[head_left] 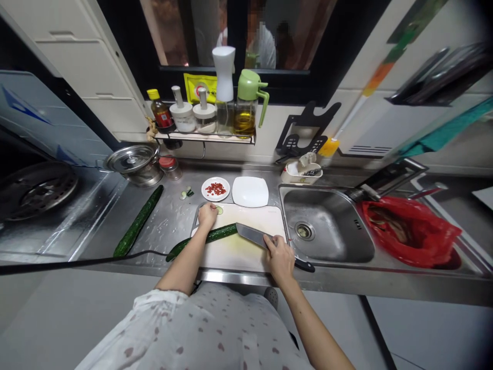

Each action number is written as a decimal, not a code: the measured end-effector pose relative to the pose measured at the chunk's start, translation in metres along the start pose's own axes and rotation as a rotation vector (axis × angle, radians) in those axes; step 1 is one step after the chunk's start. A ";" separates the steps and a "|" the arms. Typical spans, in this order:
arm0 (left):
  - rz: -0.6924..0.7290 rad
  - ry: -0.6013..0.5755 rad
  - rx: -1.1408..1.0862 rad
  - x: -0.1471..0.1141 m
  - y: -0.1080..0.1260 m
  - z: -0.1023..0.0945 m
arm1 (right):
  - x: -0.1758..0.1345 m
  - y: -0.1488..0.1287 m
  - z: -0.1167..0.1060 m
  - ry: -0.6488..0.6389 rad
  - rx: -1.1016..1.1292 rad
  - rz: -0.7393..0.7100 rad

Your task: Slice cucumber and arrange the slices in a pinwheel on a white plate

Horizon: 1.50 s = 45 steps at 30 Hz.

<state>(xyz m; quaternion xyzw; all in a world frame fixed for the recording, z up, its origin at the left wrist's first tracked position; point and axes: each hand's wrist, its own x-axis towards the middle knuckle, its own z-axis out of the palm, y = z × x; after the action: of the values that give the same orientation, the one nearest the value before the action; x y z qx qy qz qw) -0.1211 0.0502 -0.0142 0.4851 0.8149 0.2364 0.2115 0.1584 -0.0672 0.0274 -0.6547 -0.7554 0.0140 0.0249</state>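
Observation:
My left hand (208,214) is at the top left corner of the white cutting board (246,257), fingers curled together. Right beside its fingertips is a pale cucumber slice (219,210); whatever the fingers hold is hidden. A long green cucumber (222,233) lies across the board, its left end past the board's edge and partly behind my left forearm. My right hand (280,257) grips a kitchen knife (252,236), the blade pointing left with its tip at the cucumber's cut end. The knife's black handle end sticks out to the right of the hand.
Behind the board stand a plate of chopped red pieces (215,189) and a white plate (250,191). Another cucumber (139,221), small scraps (187,193) and a steel pot (134,163) are left. On the right are the sink (327,226) and a red bag (412,234). A bottle shelf (208,137) hangs above.

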 end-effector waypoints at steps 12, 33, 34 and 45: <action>0.206 -0.041 0.178 -0.003 -0.013 -0.003 | 0.004 0.003 0.001 0.004 0.083 0.048; 0.303 -0.041 0.107 -0.033 -0.005 -0.012 | 0.012 0.001 0.010 -0.009 0.367 0.106; 0.358 -0.047 0.082 -0.040 -0.004 -0.011 | 0.014 0.000 0.011 -0.017 0.409 0.107; 0.654 -0.114 0.064 -0.081 0.003 -0.004 | 0.036 -0.017 0.002 -0.193 0.517 0.056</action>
<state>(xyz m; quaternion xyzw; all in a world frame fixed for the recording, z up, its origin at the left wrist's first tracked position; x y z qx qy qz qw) -0.0855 -0.0210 0.0000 0.7398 0.6100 0.2385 0.1541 0.1362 -0.0338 0.0269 -0.6428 -0.7073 0.2691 0.1188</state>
